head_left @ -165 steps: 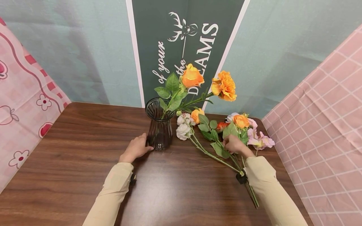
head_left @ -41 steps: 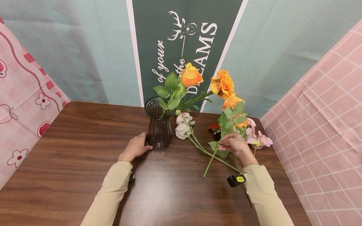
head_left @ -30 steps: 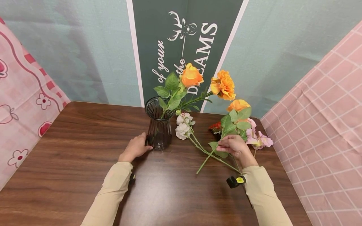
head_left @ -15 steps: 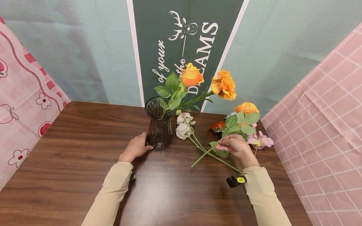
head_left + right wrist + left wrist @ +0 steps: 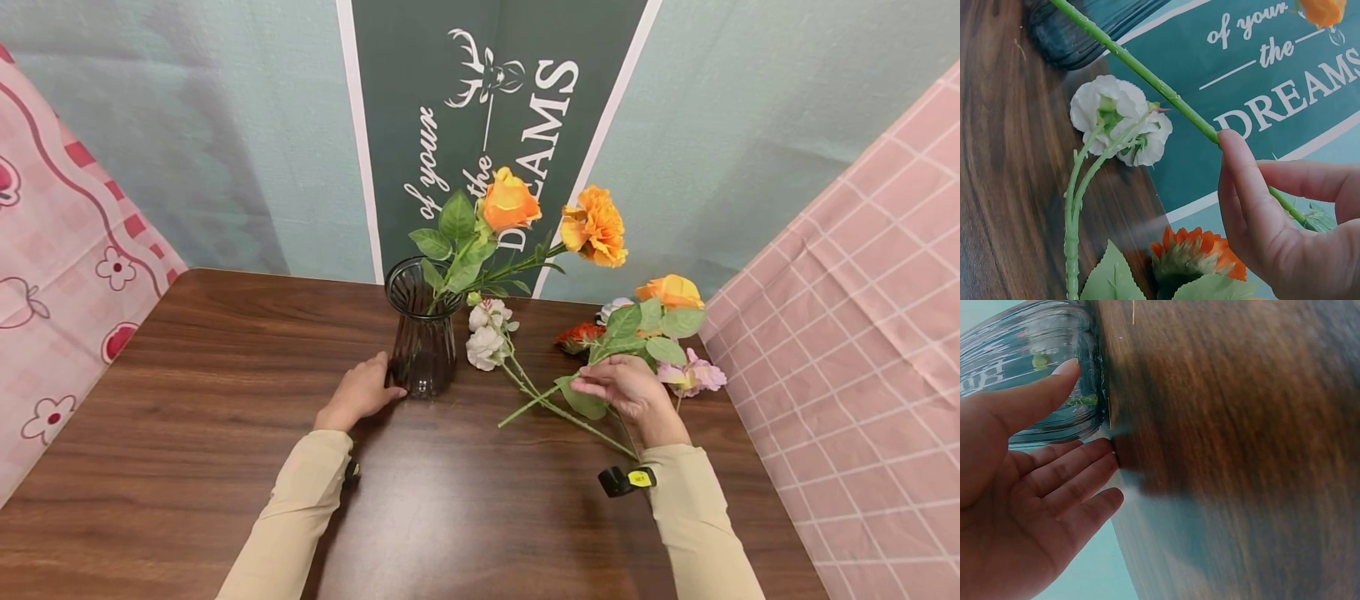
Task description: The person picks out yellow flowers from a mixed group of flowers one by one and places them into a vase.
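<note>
With our right hand (image 5: pixel 630 390) we had just tipped the orange rose (image 5: pixel 670 292) rightward, swinging its stem's (image 5: pixel 1141 71) bare end nearer the vase (image 5: pixel 424 358); the flower remained outside it, over the surface (image 5: pixel 225 458). Thumb and fingers pinched the slim green stem. Our left hand (image 5: pixel 363 393), fingers extended, grasped nothing beside the vase's base. The bloom looked full, yellow-orange, above broad leaves (image 5: pixel 682 322).

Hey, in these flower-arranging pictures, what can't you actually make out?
- Head view: most of the pale blue flower, behind the leaves of the held orange rose.
- Head view: print on the yellow label, too small.
- Head view: bottom end of the white flowers' stem, lost behind the right sleeve.
- Left wrist view: mouth of the vase, cut off by the left edge.
- Right wrist view: free end of the held stem, cut off by the top edge.
</note>
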